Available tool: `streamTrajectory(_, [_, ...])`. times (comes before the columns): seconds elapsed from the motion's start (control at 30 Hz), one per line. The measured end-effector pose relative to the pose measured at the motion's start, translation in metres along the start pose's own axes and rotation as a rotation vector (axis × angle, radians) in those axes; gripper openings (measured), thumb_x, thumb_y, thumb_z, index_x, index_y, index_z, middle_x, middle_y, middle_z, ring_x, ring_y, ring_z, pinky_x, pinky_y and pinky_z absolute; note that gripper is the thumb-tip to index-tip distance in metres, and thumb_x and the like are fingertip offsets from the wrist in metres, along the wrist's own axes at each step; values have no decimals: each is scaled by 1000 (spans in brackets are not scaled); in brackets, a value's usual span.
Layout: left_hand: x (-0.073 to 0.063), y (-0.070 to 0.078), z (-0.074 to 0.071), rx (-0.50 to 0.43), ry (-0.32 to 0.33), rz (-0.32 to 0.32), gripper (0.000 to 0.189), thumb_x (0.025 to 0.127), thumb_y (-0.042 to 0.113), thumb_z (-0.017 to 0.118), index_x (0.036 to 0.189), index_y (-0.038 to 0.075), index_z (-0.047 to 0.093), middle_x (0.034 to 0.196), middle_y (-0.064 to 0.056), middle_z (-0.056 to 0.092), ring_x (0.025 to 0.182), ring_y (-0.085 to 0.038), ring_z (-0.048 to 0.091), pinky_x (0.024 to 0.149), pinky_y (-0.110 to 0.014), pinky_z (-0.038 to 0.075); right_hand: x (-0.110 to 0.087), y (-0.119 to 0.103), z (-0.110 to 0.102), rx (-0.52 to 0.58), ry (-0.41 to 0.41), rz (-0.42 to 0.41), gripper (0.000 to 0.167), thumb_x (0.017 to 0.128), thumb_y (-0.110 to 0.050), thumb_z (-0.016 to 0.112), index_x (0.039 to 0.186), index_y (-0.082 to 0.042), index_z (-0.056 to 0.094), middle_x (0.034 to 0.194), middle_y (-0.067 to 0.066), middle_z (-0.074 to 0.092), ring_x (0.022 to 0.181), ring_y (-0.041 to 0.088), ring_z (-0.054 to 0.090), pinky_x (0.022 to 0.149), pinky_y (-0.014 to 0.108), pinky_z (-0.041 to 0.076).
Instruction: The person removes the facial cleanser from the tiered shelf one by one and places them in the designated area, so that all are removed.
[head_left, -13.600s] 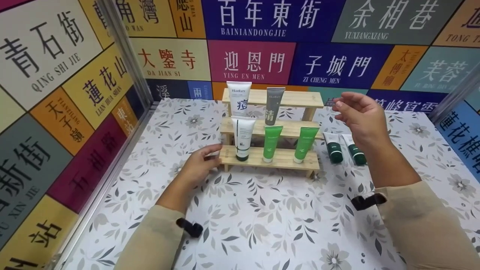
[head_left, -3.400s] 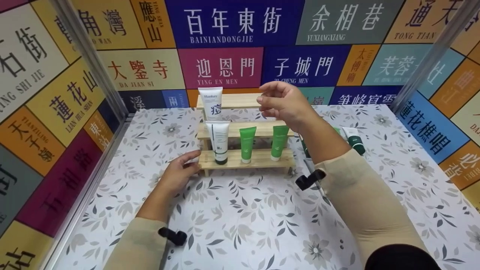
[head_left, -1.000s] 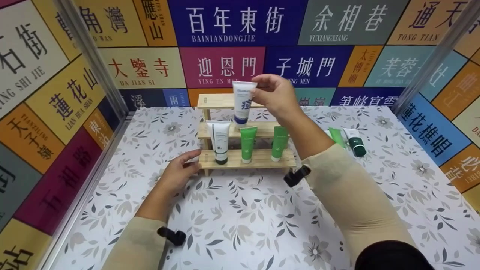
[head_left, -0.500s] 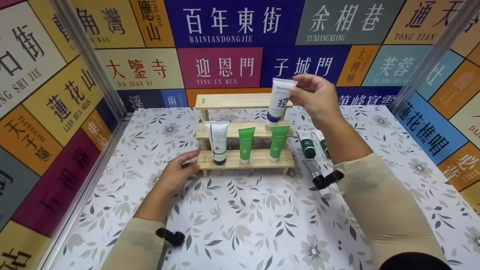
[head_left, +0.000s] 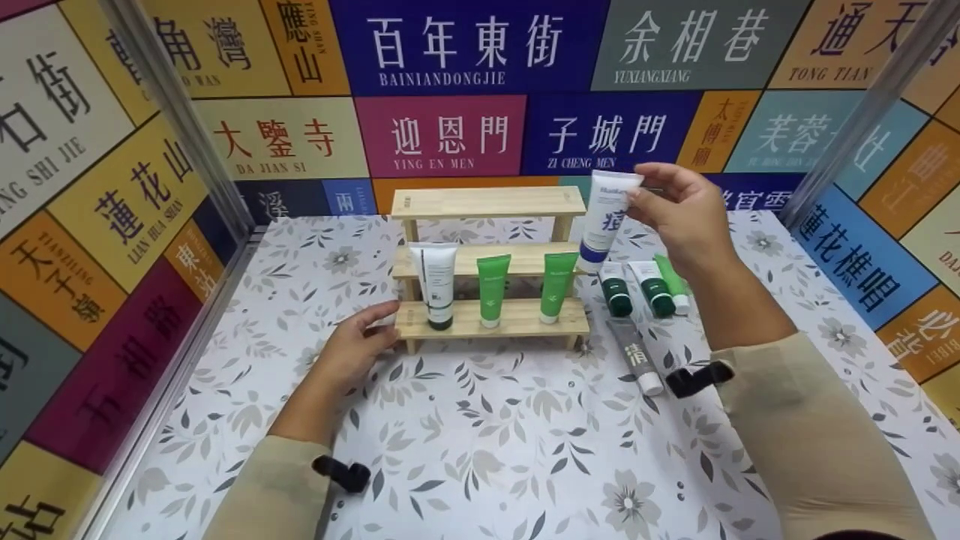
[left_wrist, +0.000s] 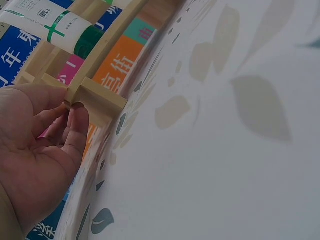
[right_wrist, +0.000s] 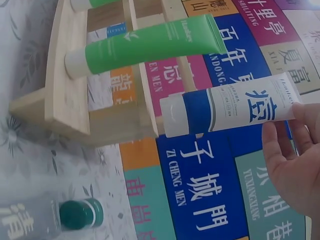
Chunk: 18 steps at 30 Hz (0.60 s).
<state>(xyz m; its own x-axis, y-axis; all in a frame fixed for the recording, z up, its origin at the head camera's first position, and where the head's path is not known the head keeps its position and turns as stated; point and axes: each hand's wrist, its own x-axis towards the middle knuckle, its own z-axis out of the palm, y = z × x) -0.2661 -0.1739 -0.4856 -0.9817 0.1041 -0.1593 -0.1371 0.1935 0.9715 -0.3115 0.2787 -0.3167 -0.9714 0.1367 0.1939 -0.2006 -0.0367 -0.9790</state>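
Note:
My right hand (head_left: 686,217) pinches a white squeeze tube with a blue band (head_left: 609,214) by its flat top end, cap down. The tube hangs just right of a three-tier wooden display stand (head_left: 487,202); in the right wrist view the white tube (right_wrist: 235,107) is off the tiers. At the stand's left end, my left hand (head_left: 360,345) holds the bottom tier; thumb and fingers of the left hand (left_wrist: 47,135) pinch its corner. On that tier stand a white tube with a dark cap (head_left: 436,285) and two green tubes, one in the middle (head_left: 493,291), one at right (head_left: 556,287).
Right of the stand lie two white tubes with dark green ends, one nearer the stand (head_left: 616,291) and one beside it (head_left: 654,289), plus a green tube (head_left: 675,285). A grey tube (head_left: 637,356) lies in front of them. Sign-printed panels (head_left: 442,135) enclose the floral-covered table (head_left: 480,450).
My right hand took the blue-banded tube off the stand and carried it right. The grey tube, earlier on the stand, now lies on the table. My left hand keeps holding the stand.

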Motion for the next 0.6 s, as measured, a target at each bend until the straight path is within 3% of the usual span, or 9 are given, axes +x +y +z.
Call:
streamTrajectory(0.13, [1,0,-1,13,-6,6,50,106,13,65,155,17,57,152,-15,61,126,-23,68,104,-35,58,-9,3,-15,20,21,-22,39,92,-9,84,129,-6,72,119,7,70,113,23,68,89,25,65])
streamTrajectory(0.6, [0,-1,0,5,9,-11,50,106,13,66,155,17,57,156,-13,59,136,-27,63,105,-32,58,-36,32,-70,-7,87,27,45,93,-14,84,135,-8,69,118,1,71,110,18,68,87,22,64])
